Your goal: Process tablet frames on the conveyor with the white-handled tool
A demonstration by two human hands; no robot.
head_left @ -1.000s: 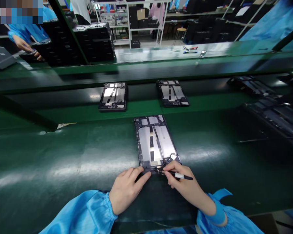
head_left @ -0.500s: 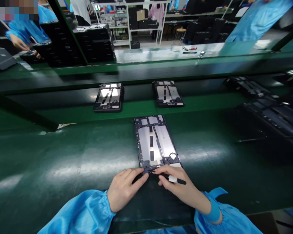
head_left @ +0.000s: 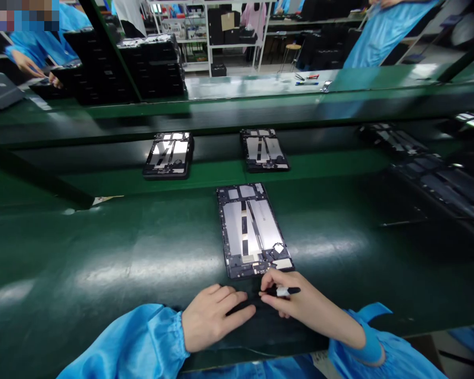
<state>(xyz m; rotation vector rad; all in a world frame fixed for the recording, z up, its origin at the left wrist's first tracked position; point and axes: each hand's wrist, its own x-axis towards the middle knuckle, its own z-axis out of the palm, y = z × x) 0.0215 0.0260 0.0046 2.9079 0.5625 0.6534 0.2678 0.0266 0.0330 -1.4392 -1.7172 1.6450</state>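
Left hand [head_left: 220, 317], fingers loosely spread, and right hand [head_left: 296, 299], pinching a slim black-and-white pen-like tool [head_left: 287, 291], have drawn back from the near edge of the black-framed, silver-panelled rectangular device [head_left: 270, 223] on the glossy green bench [head_left: 142, 247], apparently pausing work there.

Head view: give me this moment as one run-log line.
left hand: palm down, apart from opened device | right hand: holding pen-like tool | opened device: inner parts showing, on green bench
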